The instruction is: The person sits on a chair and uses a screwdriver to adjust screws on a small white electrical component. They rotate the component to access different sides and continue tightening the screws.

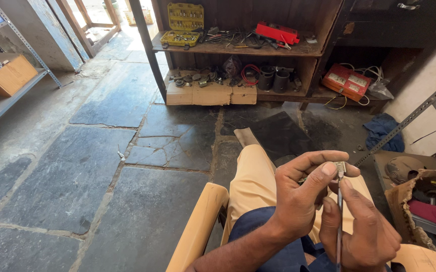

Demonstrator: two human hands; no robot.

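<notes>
Dark, cracked stone slabs (102, 166) floor a cluttered workshop lit by sun from a doorway at eleven o'clock. At twelve o'clock, a wooden shelf unit (238, 49) carries an open yellow socket case (182, 25), a red tool (277, 32) and scattered parts; a red switch box (348, 81) sits at one o'clock. A seated person in tan trousers (253, 181) works at five o'clock. The left hand (298, 196) pinches a small metal part (341, 167) between thumb and fingertips, while the right hand (369, 231) is closed around a thin screwdriver (339, 221), its tip touching the part.
</notes>
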